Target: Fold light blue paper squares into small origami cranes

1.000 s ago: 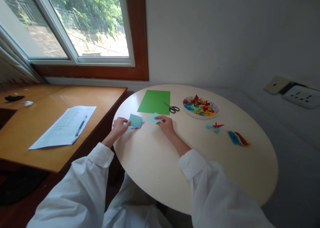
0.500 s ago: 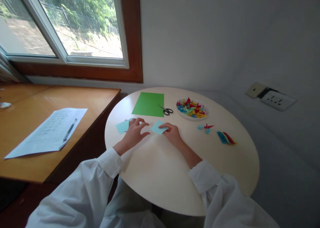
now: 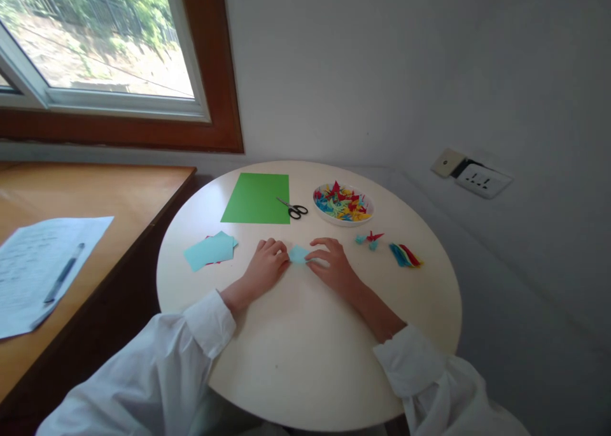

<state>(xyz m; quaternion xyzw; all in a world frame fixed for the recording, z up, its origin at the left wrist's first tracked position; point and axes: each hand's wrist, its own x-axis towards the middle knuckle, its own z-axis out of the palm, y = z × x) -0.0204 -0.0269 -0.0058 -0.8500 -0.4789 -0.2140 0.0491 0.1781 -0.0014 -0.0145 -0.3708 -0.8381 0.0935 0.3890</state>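
Observation:
A small light blue paper square (image 3: 298, 254) lies on the round cream table (image 3: 305, 347), between my two hands. My left hand (image 3: 265, 267) has its fingers curled and its fingertips pressed on the square's left edge. On the other side my right hand (image 3: 332, 265) rests with fingers spread flat, fingertips on the paper's right edge. A loose stack of light blue squares (image 3: 210, 250), with a red one peeking out beneath, lies to the left of my left hand.
A green sheet (image 3: 258, 198), black scissors (image 3: 294, 209) and a white dish of coloured folded paper cranes (image 3: 342, 203) sit at the table's far side. Small folded pieces (image 3: 369, 239) and coloured strips (image 3: 405, 255) lie right. A wooden desk (image 3: 95, 200) with paper and pen (image 3: 63, 273) stands left.
My left hand left the blue stack and came right to the small square. Both hands now press on it, and it looks smaller than before. The view swung right.

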